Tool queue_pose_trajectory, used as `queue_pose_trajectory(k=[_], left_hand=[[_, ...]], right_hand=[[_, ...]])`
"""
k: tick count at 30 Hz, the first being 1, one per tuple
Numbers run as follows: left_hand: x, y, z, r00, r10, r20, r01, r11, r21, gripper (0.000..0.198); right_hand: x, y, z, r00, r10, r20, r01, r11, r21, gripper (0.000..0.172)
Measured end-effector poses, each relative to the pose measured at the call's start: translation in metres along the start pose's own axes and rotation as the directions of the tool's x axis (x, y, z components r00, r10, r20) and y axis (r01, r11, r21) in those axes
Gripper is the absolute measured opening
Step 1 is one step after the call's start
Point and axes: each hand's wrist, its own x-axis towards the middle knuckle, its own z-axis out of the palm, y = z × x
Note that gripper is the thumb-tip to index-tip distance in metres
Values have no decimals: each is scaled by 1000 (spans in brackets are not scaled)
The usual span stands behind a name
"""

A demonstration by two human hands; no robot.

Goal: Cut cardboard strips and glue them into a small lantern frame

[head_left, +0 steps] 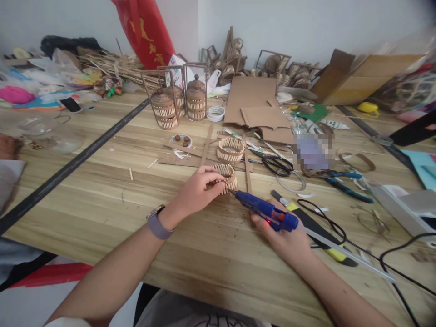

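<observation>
My left hand point(200, 188), with a watch point(158, 222) at its wrist, grips the near side of a small round basket point(229, 176) made of short pale sticks between brown bands. In my right hand point(284, 238) is a blue hot glue gun point(265, 210) with a red light on it. Its nozzle points left and reaches close to the basket's side; whether it touches I cannot tell. A long clear glue stick point(347, 252) trails from its back end. Just behind stands a second stick basket point(230, 151), open at the top.
Brown strips point(206, 147), black scissors point(277, 164), blue-handled pliers point(350, 184) and a black-and-yellow tool point(311, 227) lie around the baskets. A black cord point(325, 221) loops at right. Lidded baskets in frames point(196, 97) and cardboard point(250, 97) stand behind. Another person's hand point(8, 147) is far left.
</observation>
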Motion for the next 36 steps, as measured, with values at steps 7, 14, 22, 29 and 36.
queue_pose_trajectory(k=[7, 14, 22, 29, 36], left_hand=[[1, 2, -1, 1000, -7, 5, 7, 1000, 11, 20], [0, 3, -1, 1000, -9, 3, 9, 1000, 11, 20], [0, 3, -1, 1000, -16, -2, 16, 1000, 12, 20], [0, 3, -1, 1000, -19, -3, 19, 1000, 2, 20], [0, 5, -2, 999, -33, 1, 33, 999, -8, 19]], right_hand=[[0, -1, 0, 1000, 9, -18, -9, 1000, 0, 31], [0, -1, 1, 1000, 3, -12, -3, 1000, 18, 28], [0, 0, 1, 1000, 28, -11, -28, 1000, 8, 30], [-1, 0, 1, 999, 50, -5, -50, 999, 12, 29], [-3, 5, 4, 1000, 25, -14, -24, 1000, 15, 27]])
